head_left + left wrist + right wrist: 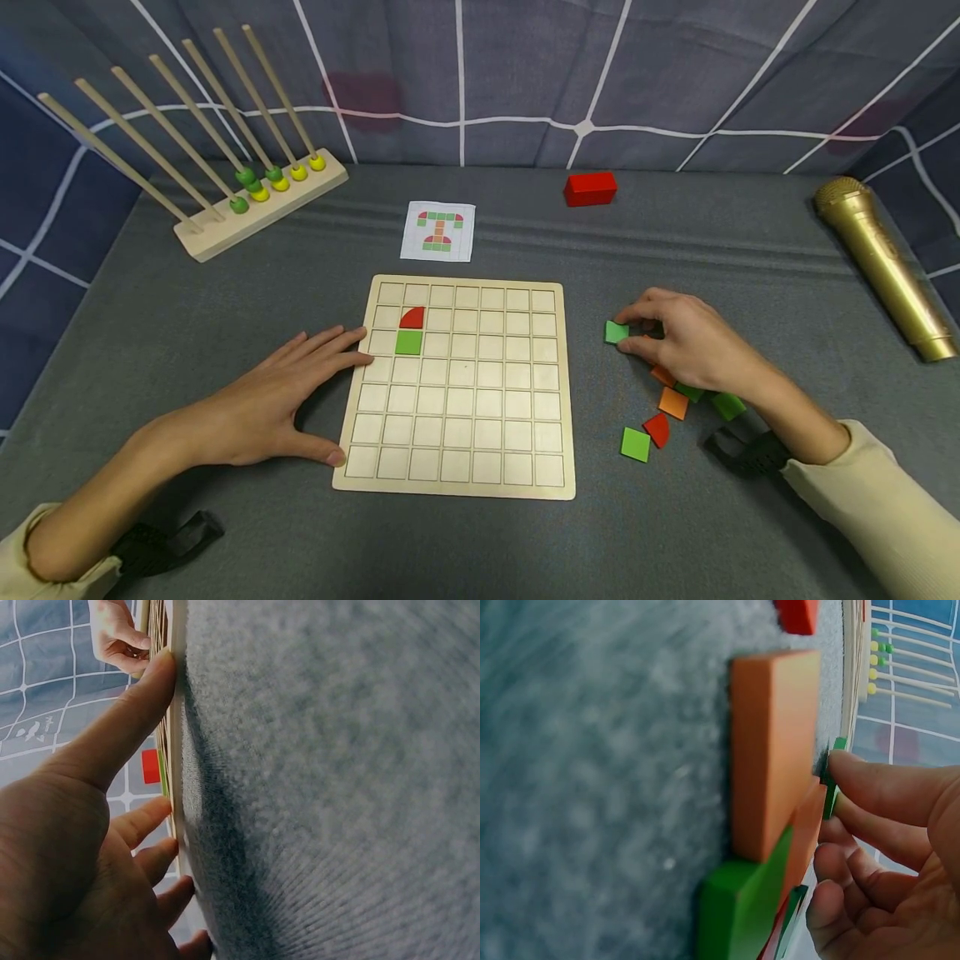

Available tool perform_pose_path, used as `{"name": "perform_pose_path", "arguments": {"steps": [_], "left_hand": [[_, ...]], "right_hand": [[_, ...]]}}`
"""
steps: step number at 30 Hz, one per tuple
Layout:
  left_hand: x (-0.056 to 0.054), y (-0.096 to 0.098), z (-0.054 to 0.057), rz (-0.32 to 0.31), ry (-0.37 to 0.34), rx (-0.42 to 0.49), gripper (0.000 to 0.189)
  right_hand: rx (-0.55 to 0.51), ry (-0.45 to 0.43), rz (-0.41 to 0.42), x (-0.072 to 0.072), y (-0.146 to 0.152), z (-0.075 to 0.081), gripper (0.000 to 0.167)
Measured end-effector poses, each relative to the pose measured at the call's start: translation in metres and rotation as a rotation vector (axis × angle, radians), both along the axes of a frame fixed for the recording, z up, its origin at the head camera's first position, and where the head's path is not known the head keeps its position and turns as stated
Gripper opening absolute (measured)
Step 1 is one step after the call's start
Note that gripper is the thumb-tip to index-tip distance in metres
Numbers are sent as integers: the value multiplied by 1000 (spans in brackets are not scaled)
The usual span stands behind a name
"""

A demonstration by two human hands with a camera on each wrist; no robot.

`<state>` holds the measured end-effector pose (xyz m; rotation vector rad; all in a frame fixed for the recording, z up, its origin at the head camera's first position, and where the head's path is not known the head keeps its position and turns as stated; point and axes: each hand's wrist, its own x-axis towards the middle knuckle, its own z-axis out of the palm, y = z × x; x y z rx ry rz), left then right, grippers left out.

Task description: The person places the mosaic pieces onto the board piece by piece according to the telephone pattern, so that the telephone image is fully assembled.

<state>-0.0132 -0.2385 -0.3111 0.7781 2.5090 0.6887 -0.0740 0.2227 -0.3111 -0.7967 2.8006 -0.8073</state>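
A wooden grid board (457, 493) lies in the middle of the table. My left hand (288, 400) rests at its left edge, fingers spread, thumb near the lower left corner; the left wrist view shows the thumb (135, 720) against that edge. On the grid sit a red quarter-round tile (412, 317) and, directly below it, a green square tile (408, 342). Right of the board, my right hand (686, 337) pinches another green square tile (616, 332) between thumb and finger. Beneath and beside that hand lie orange tiles (672, 403), green tiles (635, 444) and a red tile (657, 430).
Behind the board lies a pattern card (438, 232) with a printed figure of coloured tiles. A bead abacus (262, 208) stands at the back left, a red block (590, 189) at the back. A gold microphone (885, 267) lies at the far right.
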Motion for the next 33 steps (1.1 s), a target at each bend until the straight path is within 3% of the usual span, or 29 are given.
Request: {"name": "perform_pose_path", "arguments": {"steps": [8,20,33], "left_hand": [[0,0,1,2,-5,-8,101],[0,0,2,-3,-8,-12,101],[0,-2,1,-6,3,-7,100]], "right_hand": [[-83,9,51,1,-20,6,21],[-201,-22,71,-3,-96,21,27],[-44,-70,142,-27,-172,21,31]]}}
